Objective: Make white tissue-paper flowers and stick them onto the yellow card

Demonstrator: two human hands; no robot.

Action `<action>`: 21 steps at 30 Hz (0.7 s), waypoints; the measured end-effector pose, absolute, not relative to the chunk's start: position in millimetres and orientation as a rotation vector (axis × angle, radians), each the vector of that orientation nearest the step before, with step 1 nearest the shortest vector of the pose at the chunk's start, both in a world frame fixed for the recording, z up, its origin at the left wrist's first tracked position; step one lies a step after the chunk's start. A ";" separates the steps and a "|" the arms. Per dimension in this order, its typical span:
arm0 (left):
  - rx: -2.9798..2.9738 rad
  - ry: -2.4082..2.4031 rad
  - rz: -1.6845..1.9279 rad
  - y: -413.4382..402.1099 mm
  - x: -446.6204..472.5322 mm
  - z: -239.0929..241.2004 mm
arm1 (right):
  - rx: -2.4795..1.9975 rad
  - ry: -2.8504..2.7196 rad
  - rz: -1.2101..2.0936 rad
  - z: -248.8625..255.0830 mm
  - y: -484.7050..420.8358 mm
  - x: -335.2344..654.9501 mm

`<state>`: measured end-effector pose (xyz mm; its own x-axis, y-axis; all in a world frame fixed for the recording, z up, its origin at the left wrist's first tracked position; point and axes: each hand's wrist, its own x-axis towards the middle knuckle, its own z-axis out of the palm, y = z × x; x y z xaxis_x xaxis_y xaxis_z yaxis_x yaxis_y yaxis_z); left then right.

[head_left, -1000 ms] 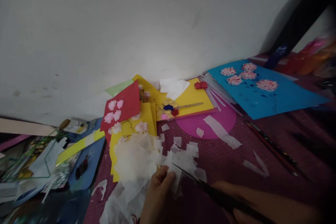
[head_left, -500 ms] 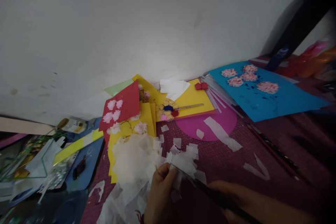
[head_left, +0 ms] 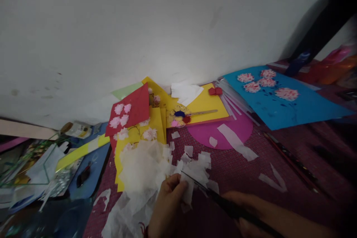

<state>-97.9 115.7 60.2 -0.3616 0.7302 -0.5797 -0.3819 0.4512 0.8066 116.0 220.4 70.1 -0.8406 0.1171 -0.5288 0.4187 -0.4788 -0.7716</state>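
Observation:
At the bottom middle, my left hand (head_left: 169,198) pinches a thin white tissue paper strip (head_left: 189,192) between thumb and fingers. My right hand (head_left: 252,205), lower right, is closed around dark-handled scissors (head_left: 224,202). Their narrow blades point up and left across the strip, with the tip close to my left fingertips. Small cut tissue squares (head_left: 196,169) lie just beyond my fingers. A bigger heap of white tissue pieces (head_left: 142,161) sits left of my left hand, partly on yellow paper (head_left: 120,178). Part of my right hand's grip is in shadow.
Blue paper with pink-and-white flowers (head_left: 279,113) leans at the right, beyond paintbrushes (head_left: 290,160). A loose tissue strip (head_left: 237,142) crosses a magenta disc (head_left: 206,139). Red paper (head_left: 136,106) stands near the wall. A jar (head_left: 79,130) and craft clutter are at the left.
The view has shifted slightly. More of the tissue strip shows below the scissor blades. Both hands keep their grips in nearly the same place.

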 end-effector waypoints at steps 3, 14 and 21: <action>0.337 1.577 1.177 118.8 -98.8 60.2 | 0.834 1.471 -2.407 61.6 217.3 117.1; 0.482 1.711 1.040 131.3 -100.0 66.4 | 0.861 1.748 -2.328 53.6 218.1 121.1; 0.365 1.499 1.121 120.8 -108.9 65.4 | 0.901 1.790 -2.312 47.9 218.8 120.7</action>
